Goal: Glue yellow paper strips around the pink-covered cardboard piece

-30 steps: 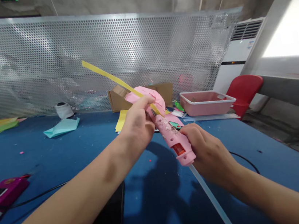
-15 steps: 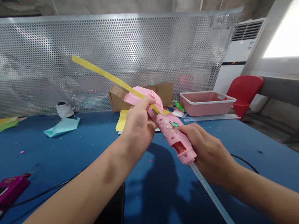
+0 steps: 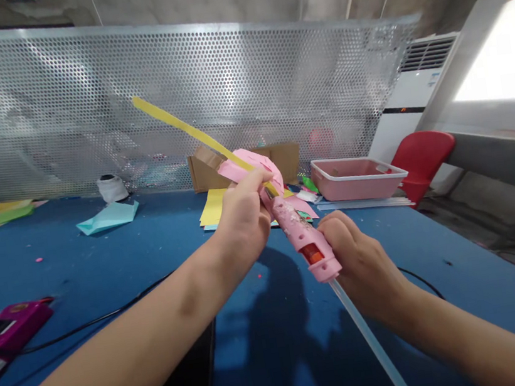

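Note:
My left hand (image 3: 242, 220) is closed on a pink paper piece (image 3: 249, 165) and a long yellow paper strip (image 3: 182, 127) that sticks up to the left. My right hand (image 3: 361, 261) grips a pink hot glue gun (image 3: 304, 240) with a clear glue stick (image 3: 372, 342) trailing from its back. The gun's nozzle touches the paper right by my left thumb. Both hands hover above the blue table (image 3: 104, 257).
A pink tray (image 3: 355, 177), a cardboard box (image 3: 202, 168) and coloured paper sheets (image 3: 212, 208) lie behind the hands. A light blue folded paper (image 3: 106, 218) and a white roll (image 3: 112, 188) sit at left. A magenta device (image 3: 4, 324) with a black cable (image 3: 103, 318) is near left. A perforated metal screen (image 3: 131, 102) backs the table.
Both hands have drifted slightly right and up with the glue gun and paper. The yellow strip's tip has swung a little; the grip is unchanged.

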Demonstrator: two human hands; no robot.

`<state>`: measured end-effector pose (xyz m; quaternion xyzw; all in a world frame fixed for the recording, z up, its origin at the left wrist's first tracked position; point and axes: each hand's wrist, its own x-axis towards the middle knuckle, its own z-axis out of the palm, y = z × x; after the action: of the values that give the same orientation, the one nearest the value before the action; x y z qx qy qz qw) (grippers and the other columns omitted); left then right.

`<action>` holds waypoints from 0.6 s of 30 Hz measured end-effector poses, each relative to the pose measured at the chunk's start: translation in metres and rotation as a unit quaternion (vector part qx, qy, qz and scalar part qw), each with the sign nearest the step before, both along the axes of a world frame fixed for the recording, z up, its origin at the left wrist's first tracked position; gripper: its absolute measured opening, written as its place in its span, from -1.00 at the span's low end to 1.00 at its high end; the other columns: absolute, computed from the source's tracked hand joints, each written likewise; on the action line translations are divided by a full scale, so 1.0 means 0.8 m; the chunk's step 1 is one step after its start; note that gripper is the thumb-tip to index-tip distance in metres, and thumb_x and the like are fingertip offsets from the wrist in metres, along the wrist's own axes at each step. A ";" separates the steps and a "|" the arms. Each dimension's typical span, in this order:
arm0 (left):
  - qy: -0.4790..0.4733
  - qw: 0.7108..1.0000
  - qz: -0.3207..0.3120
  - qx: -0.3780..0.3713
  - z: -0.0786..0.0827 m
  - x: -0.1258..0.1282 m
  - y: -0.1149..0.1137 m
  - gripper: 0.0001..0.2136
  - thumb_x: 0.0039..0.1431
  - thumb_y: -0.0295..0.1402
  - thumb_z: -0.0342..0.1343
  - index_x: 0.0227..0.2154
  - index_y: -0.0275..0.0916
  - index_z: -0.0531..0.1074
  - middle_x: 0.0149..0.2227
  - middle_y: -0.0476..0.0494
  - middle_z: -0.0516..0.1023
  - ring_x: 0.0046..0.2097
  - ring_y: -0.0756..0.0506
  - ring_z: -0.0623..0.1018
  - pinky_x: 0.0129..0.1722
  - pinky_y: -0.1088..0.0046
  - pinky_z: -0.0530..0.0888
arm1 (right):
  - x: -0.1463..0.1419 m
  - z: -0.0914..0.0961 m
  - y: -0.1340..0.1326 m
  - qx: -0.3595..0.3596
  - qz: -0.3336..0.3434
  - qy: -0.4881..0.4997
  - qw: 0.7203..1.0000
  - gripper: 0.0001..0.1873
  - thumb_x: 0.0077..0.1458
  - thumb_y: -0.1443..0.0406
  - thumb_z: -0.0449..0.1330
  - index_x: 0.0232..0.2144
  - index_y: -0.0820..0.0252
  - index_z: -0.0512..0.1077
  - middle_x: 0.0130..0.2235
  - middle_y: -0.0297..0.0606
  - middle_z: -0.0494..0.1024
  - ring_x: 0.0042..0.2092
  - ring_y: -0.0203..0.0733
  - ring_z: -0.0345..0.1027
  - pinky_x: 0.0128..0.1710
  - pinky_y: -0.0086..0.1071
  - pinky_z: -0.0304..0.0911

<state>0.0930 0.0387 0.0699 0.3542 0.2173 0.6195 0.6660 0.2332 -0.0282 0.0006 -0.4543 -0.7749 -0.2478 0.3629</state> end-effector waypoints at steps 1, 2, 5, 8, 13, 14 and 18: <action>0.000 1.000 0.000 -0.003 0.000 0.001 0.001 -0.85 -0.07 -0.59 0.03 -0.61 -0.25 0.22 -0.58 0.02 0.29 -0.55 0.05 0.31 -0.52 0.52 0.25 | 0.000 0.000 0.000 -0.002 -0.005 -0.005 1.000 -0.88 0.19 0.35 -0.03 -0.40 0.08 0.10 -0.45 -0.34 0.33 -0.52 -0.27 0.23 -0.58 -0.44 0.15; 0.000 1.000 -0.001 -0.007 0.000 0.001 0.001 -0.84 -0.08 -0.59 0.03 -0.62 -0.25 0.20 -0.58 0.02 0.29 -0.55 0.06 0.30 -0.52 0.52 0.25 | 0.000 0.000 0.000 -0.001 -0.003 -0.008 1.000 -0.89 0.20 0.33 -0.03 -0.39 0.08 0.11 -0.46 -0.35 0.32 -0.53 -0.27 0.22 -0.59 -0.44 0.16; 0.007 1.000 -0.005 -0.016 0.001 0.001 0.000 -0.82 -0.08 -0.56 0.02 -0.64 -0.23 0.15 -0.61 0.03 0.24 -0.59 0.06 0.25 -0.55 0.50 0.22 | -0.002 0.002 0.000 0.017 0.020 -0.010 1.000 -0.95 0.24 0.29 -0.05 -0.25 0.13 0.18 -0.38 -0.25 0.40 -0.43 -0.21 0.33 -0.50 -0.40 0.29; 0.014 1.000 0.001 -0.016 0.002 0.000 -0.002 -0.81 -0.06 -0.55 0.01 -0.65 -0.23 0.14 -0.63 0.04 0.19 -0.59 0.06 0.23 -0.55 0.50 0.20 | -0.003 0.003 0.002 0.035 0.033 -0.010 0.999 -0.83 0.26 0.29 -0.06 -0.11 0.18 0.18 -0.28 -0.15 0.46 -0.31 -0.17 0.40 -0.36 -0.35 0.38; 0.017 1.000 0.010 -0.005 0.001 -0.001 -0.006 -0.81 -0.05 -0.55 0.03 -0.63 -0.23 0.15 -0.62 0.04 0.21 -0.58 0.05 0.24 -0.53 0.49 0.21 | -0.001 0.001 0.004 0.023 0.027 -0.016 0.999 -0.95 0.24 0.33 -0.05 -0.31 0.12 0.15 -0.43 -0.28 0.40 -0.46 -0.24 0.29 -0.48 -0.40 0.27; 0.017 1.000 0.014 -0.004 0.001 -0.001 -0.006 -0.80 -0.05 -0.55 0.03 -0.63 -0.22 0.14 -0.62 0.04 0.21 -0.57 0.04 0.25 -0.53 0.49 0.21 | -0.001 0.001 0.003 0.018 0.024 -0.014 0.999 -0.93 0.23 0.33 -0.05 -0.34 0.11 0.13 -0.45 -0.30 0.38 -0.48 -0.26 0.26 -0.50 -0.41 0.24; 0.014 1.000 0.021 0.000 0.002 -0.001 -0.006 -0.78 -0.04 -0.57 0.04 -0.63 -0.22 0.13 -0.61 0.05 0.21 -0.56 0.05 0.26 -0.52 0.50 0.21 | -0.001 0.002 0.000 0.003 0.006 -0.005 1.000 -0.85 0.21 0.35 -0.06 -0.42 0.08 0.06 -0.49 -0.37 0.31 -0.56 -0.30 0.14 -0.59 -0.44 0.11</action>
<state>0.0925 0.0339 0.0717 0.3583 0.2338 0.6285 0.6496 0.2322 -0.0281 0.0025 -0.4476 -0.7787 -0.2504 0.3613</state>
